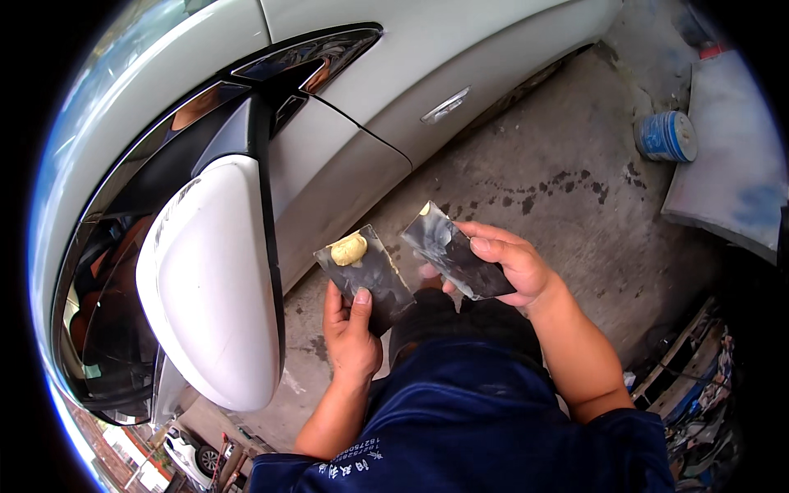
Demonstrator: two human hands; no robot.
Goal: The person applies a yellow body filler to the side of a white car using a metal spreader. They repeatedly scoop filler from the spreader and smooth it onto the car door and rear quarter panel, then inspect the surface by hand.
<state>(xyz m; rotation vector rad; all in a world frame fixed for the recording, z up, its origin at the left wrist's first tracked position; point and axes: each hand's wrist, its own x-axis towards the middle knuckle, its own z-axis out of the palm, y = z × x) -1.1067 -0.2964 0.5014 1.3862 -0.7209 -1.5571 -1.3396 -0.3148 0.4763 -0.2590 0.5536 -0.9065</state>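
Pale-yellow, putty-like lump (349,249) on far end of dark, flat, rectangular plate (372,278); left hand (353,338) grips near part, thumb on top. At two o'clock, just beside: right hand (519,264) grips dark, pale-smeared second plate (450,256). Outward from first plate: white, rounded car mirror (212,287) at nine; grey-white car door (329,164) at twelve; blue-and-white cylindrical bucket (660,136) at two, well apart.

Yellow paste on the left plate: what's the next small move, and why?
Probably bring the right plate in the right hand to the yellow paste and spread it: it sits lumped on the left plate, while the right plate shows only a small corner dab.
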